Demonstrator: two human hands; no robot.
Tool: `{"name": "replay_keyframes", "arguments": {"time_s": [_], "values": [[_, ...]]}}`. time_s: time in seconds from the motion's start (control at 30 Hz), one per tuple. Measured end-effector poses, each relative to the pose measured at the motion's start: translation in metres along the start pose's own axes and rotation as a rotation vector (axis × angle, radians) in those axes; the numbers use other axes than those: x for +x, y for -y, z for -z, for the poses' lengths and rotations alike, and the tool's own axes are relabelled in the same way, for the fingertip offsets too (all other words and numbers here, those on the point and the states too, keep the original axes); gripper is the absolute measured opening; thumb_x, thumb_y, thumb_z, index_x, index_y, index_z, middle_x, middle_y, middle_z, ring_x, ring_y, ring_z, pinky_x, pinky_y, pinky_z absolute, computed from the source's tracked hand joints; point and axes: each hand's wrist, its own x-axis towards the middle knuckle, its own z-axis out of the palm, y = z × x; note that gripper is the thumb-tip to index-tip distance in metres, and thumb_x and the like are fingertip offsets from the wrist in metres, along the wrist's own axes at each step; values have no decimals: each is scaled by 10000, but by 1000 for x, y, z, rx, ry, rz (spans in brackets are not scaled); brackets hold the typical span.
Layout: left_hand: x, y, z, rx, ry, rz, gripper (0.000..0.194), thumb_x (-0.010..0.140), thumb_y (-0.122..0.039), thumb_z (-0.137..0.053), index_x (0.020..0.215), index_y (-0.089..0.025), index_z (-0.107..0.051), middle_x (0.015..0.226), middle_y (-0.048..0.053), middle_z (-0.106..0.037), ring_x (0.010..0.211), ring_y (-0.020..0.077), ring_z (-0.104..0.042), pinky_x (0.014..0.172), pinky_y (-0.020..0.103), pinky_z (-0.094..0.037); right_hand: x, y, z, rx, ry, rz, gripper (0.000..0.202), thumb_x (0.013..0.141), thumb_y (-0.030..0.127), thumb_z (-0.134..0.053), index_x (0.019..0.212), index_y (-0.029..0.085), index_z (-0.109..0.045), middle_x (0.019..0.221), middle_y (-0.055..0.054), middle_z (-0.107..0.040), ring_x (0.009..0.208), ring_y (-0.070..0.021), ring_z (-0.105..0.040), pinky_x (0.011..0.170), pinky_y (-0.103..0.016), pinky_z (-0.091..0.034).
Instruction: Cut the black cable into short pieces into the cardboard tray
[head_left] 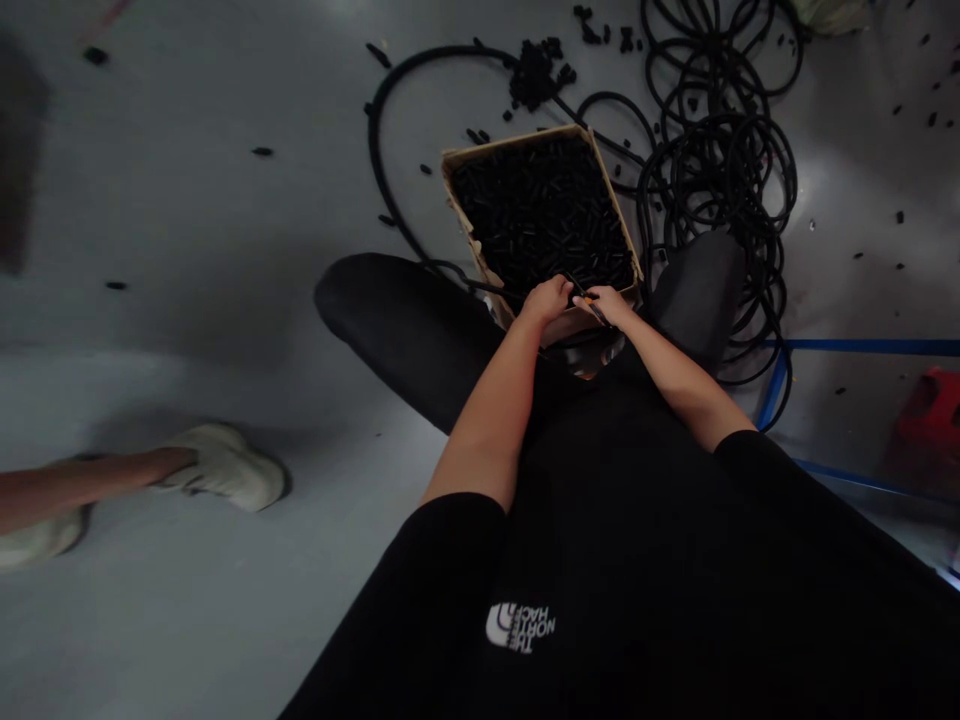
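Observation:
My left hand point(550, 298) is closed on a black hose point(486, 287) at the front edge of an open cardboard box point(478, 250). From that hand the hose runs off to the left and loops round behind the box. Close beside it, my right hand point(611, 306) is closed round a small dark tool with an orange part point(589, 301); its exact kind is too small to make out. The fingertips of both hands nearly meet. Many short black tube pieces point(544, 210) fill the box, which stands between my legs.
A tangled heap of black hose point(720, 170) lies right of the box. A pile of small black pieces point(536, 75) sits behind it, with more scattered on the grey floor. Another person's shoe point(229, 468) is at left. Blue bars point(870, 347) and a red object point(930, 415) are at right.

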Motion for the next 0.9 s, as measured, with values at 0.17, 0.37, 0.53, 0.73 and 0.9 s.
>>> {"name": "replay_keyframes", "arguments": {"time_s": [0.17,0.37,0.53,0.73,0.9], "values": [[-10,-15,8,50,29,-27,170,1068,-324,-611,1119,-252,-757,1236,183,-829,1313,410,-735,1149,507,-511,-1,-2,-3,177,74,-92,557,939,730,-854,918,219,-633,614,75,-515,559,-119,-527,525,-218,-412],[-24,-31,12,122,-17,-82,204,1018,-269,-642,1185,-223,-751,1271,213,-795,1395,455,-640,1256,615,-406,4,-1,-2,296,130,-189,546,893,669,-943,962,220,-642,625,79,-540,526,-113,-532,488,-213,-431],[-25,-32,18,67,-78,-48,208,1026,-256,-614,1193,-226,-734,1284,235,-782,1430,484,-599,1279,698,-362,6,-5,-5,150,46,-89,537,933,687,-874,876,197,-661,578,71,-535,527,-110,-511,519,-222,-407],[-25,-29,25,-11,-142,34,245,1013,-269,-675,1246,-224,-738,1407,239,-741,1507,487,-560,1320,688,-326,7,-13,-10,119,71,-106,449,992,618,-853,1061,199,-705,652,45,-606,544,-151,-596,530,-246,-462],[-13,-16,28,-178,-265,6,281,1039,-454,-707,1228,-248,-726,1274,168,-782,1382,402,-655,1252,553,-473,5,-10,-5,-210,1,-96,406,1030,472,-831,1272,188,-669,1172,-110,-818,1033,-258,-798,930,-359,-630]]}}
